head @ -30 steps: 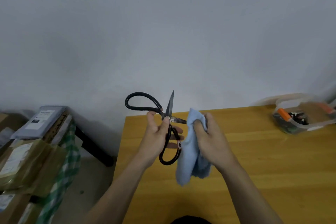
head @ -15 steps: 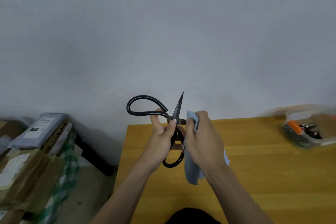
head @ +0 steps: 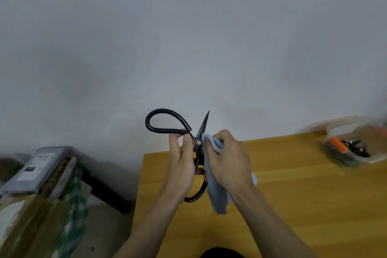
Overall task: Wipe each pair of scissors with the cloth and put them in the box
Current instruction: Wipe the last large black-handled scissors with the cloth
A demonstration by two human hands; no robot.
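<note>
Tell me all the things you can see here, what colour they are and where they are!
scissors: one pair, black handles with dark blades, open, held up over the near-left part of the table.
cloth: one, light blue, wrapped over one blade and hanging down.
box: one, clear plastic, far right on the table, with dark tools and something orange inside; too blurred to count.
table: one, yellow-brown wood, centre and right.
parcels: a stack, grey and brown, at the left; count unclear.
checked fabric: one, green and white, beside the parcels.
wall: one, pale grey, behind.
left hand: one, grips the scissors.
right hand: one, holds the cloth on the blade.
</note>
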